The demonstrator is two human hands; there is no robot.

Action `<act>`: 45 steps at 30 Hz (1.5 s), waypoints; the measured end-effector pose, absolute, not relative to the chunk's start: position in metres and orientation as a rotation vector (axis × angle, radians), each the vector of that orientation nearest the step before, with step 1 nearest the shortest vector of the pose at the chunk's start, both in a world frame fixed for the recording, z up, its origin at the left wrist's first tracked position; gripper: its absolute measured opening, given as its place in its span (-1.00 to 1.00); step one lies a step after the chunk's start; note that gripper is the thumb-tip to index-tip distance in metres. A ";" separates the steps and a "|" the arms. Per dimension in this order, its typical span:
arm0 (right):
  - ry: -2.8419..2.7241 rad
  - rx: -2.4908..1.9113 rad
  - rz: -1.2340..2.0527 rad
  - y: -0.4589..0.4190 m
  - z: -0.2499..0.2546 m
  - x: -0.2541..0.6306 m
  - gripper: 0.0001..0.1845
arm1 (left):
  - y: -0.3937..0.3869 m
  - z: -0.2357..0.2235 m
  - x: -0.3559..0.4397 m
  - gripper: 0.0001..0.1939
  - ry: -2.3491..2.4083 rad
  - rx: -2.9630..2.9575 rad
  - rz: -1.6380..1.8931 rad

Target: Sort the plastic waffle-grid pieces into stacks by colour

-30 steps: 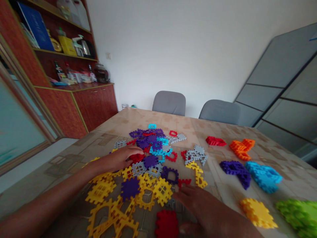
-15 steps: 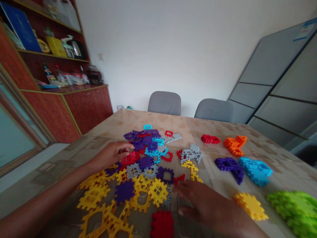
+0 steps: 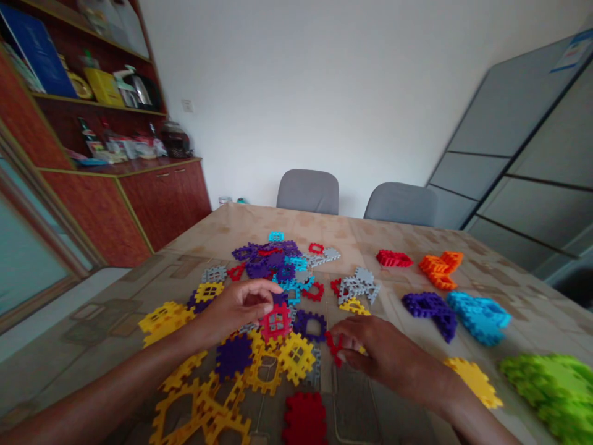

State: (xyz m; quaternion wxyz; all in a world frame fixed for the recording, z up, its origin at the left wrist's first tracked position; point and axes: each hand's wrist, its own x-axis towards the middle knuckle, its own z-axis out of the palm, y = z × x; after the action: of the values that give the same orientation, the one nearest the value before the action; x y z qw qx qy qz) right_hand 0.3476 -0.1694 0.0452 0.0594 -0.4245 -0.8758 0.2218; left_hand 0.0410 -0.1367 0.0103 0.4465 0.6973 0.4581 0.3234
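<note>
My left hand [image 3: 252, 303] is closed on a red window-shaped building tile [image 3: 277, 321], held over the loose pile. My right hand [image 3: 359, 340] pinches a small red building piece [image 3: 333, 347] at the right side of the pile. Beneath and around the hands lie a yellow window tile [image 3: 296, 358], a purple square tile [image 3: 234, 356] and a purple frame [image 3: 310, 326]. Close to the front edge of view rests a red square tile [image 3: 304, 419]. Grey pieces [image 3: 359, 285] sit just beyond my right hand.
Sorted stacks stand to the right: red [image 3: 393, 259], orange [image 3: 441, 269], purple [image 3: 430, 314], blue [image 3: 479, 316], yellow [image 3: 473, 381] and green [image 3: 556, 395]. Behind the table [image 3: 361, 238] are two grey chairs [image 3: 308, 190]. A wooden cabinet [image 3: 162, 198] stands at the left.
My left hand has moved right and nearer, now with the red window tile in it. My right hand has closed on the small red piece, lifting or shifting it slightly.
</note>
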 end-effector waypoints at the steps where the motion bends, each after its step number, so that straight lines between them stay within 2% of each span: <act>1: -2.641 -1.296 0.671 -0.167 0.046 0.351 -0.88 | -0.140 0.009 0.048 -0.57 1.103 1.716 0.785; 10: -2.560 -1.398 0.557 -0.143 0.044 0.381 -0.73 | -0.171 -0.017 0.134 -0.69 0.873 1.703 0.601; 16: -2.551 -1.416 0.569 -0.139 0.046 0.385 -0.79 | -0.176 -0.022 0.167 -0.70 0.890 1.915 0.571; 24: -2.602 -1.356 0.422 -0.128 0.030 0.380 -0.73 | -0.187 0.000 0.138 -0.61 0.901 2.293 0.467; 29: -2.675 -1.407 0.323 -0.124 0.016 0.360 -0.65 | -0.214 0.011 0.114 -0.37 0.849 2.565 0.286; 34: -2.669 -1.548 0.211 -0.117 0.013 0.357 -0.64 | -0.230 -0.001 0.107 -0.60 0.853 2.782 0.381; 37: -2.673 -1.593 0.186 -0.111 0.014 0.361 -0.67 | -0.234 -0.002 0.107 -0.60 0.934 2.907 0.403; 41: -2.692 -1.565 0.194 -0.111 0.015 0.358 -0.72 | -0.234 0.001 0.107 -0.50 1.022 3.005 0.394; 45: -2.725 -1.489 0.236 -0.114 0.015 0.349 -0.76 | -0.234 -0.002 0.107 -0.58 1.029 3.028 0.372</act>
State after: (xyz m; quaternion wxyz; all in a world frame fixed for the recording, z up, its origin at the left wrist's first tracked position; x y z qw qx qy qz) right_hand 0.3486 -0.1138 0.0150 0.0137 -0.4781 -0.8749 0.0758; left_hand 0.1066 -0.2342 -0.0022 -0.0389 0.9397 0.3195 0.1154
